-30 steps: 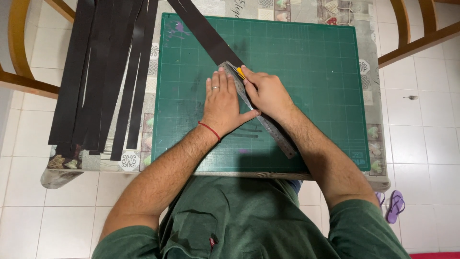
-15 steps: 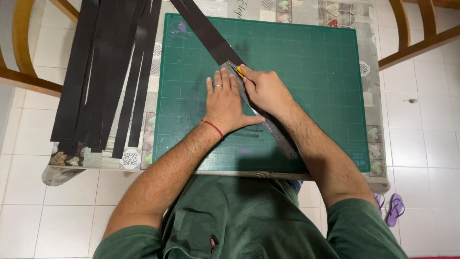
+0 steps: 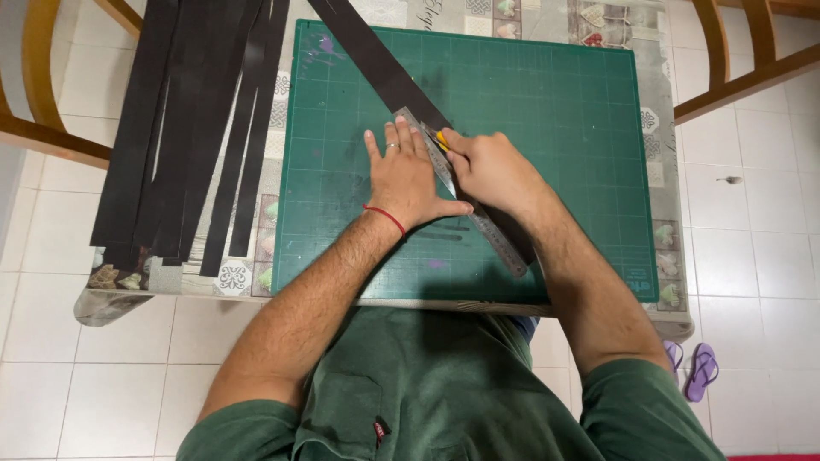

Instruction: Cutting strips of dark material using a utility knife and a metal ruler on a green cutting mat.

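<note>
Fingers [image 3: 395, 143] of the left hand [image 3: 408, 183] lie spread and flat, pressing down on a metal ruler [image 3: 491, 237] that runs diagonally across the green cutting mat [image 3: 555, 128]; the thumb stretches out to the right and touches the ruler's edge. A red thread circles that wrist, and a ring shows on one finger. Just beside it, the right hand [image 3: 487, 171] is curled tight around a small yellow-tipped knife [image 3: 442, 139], whose tip sits against the far side of the ruler, on the black strip [image 3: 376, 60]. That strip lies under the ruler and continues up and left past the mat's far edge.

Nearest the camera are the person's green shirt and both forearms, reaching over the near edge of the tabletop [image 3: 243, 277], which is covered with a patterned cloth. On the left of the mat, a bundle of cut black strips [image 3: 188, 128] lies lengthwise, well apart from the hands, its near ends close to the tabletop's front edge. Beyond, wooden chair frames [image 3: 51, 137] stand at both sides on a white tiled floor, and purple sandals [image 3: 696, 367] rest at lower right.
</note>
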